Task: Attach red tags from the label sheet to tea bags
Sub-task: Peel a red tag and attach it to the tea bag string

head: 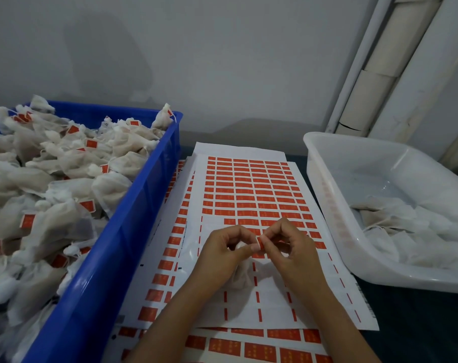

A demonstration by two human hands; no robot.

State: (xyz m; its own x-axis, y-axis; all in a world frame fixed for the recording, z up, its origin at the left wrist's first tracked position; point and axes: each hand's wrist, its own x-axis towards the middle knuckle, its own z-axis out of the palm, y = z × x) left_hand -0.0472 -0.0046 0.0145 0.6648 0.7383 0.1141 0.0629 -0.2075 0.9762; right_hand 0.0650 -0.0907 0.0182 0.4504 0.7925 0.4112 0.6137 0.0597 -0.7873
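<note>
On the left, a blue crate [133, 231] holds a heap of tagged tea bags [52, 184]. In the middle lies the label sheet [248, 189]; above its near part the left hand [222, 252] and right hand [293, 247] pinch one red tag [260, 243] together, a tea bag [239, 279] hanging beneath them. A white tub [340, 205] on the right holds more bags.

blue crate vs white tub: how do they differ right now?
The blue crate is opaque and heaped to the rim; the white tub is translucent and mostly empty, its bags low in one end. Many bags in the blue crate carry red tags; none show in the white tub. Both flank the label sheet.
</note>
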